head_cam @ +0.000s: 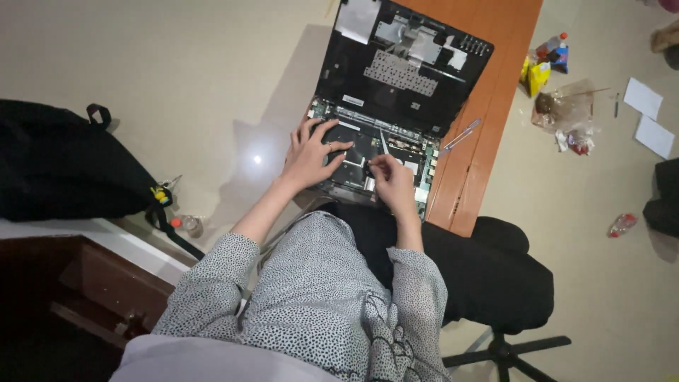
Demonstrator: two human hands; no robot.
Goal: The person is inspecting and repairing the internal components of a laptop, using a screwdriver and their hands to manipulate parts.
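An opened laptop base (396, 78) with its cover off lies on an orange-brown table (495, 71), circuit board and parts exposed. My left hand (309, 152) rests on the black fan area near the board's front edge, fingers spread. My right hand (391, 178) pinches a thin light-coloured tool (383, 141) with its tip on the board beside the left hand.
A clear pen-like tool (462, 134) lies on the table to the right. A black office chair (495, 276) stands below. A black backpack (64, 166) sits at left on a white ledge. Papers (649, 113), wrappers and a plastic bag (566, 110) litter the floor at right.
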